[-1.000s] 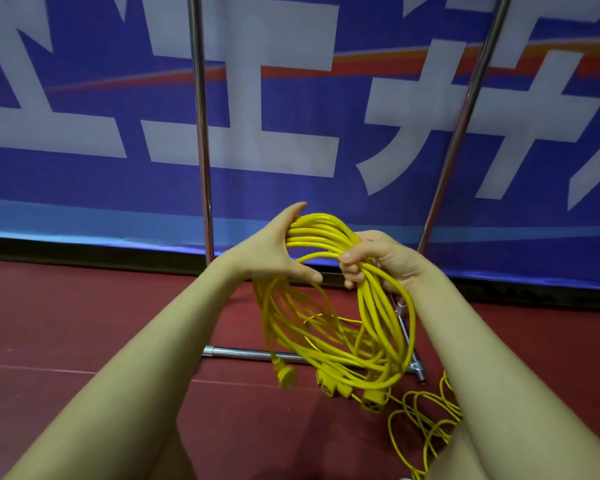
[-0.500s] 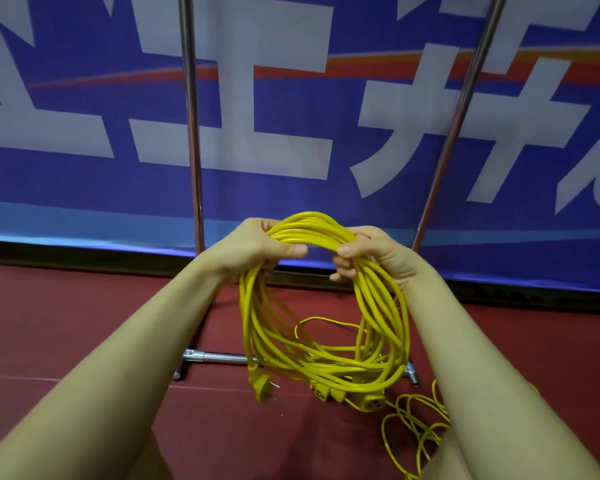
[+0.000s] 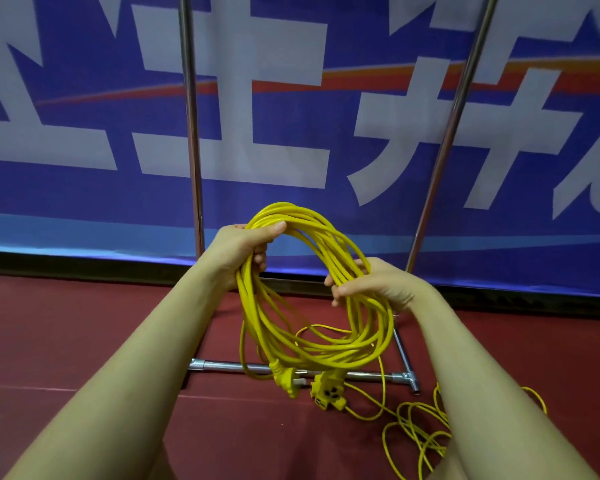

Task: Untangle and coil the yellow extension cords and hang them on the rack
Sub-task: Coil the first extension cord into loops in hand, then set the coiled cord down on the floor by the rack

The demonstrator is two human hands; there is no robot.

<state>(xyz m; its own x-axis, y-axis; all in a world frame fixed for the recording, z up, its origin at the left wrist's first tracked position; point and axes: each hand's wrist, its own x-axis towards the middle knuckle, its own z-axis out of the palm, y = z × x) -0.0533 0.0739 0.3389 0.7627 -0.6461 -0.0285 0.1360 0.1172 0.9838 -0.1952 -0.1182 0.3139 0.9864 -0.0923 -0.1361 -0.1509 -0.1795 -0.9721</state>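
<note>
I hold the coiled yellow extension cord (image 3: 312,292) up in front of me, my left hand (image 3: 238,249) curled round the bundle at ten o'clock of the loop and my right hand (image 3: 368,285) gripping the strands at three o'clock. Its yellow plug (image 3: 284,377) and yellow socket block (image 3: 328,393) dangle at six o'clock, before the chrome metal rack (image 3: 193,140). A loose tangle of thin yellow cord (image 3: 416,434) lies on the dark red floor (image 3: 84,341) at four o'clock.
</note>
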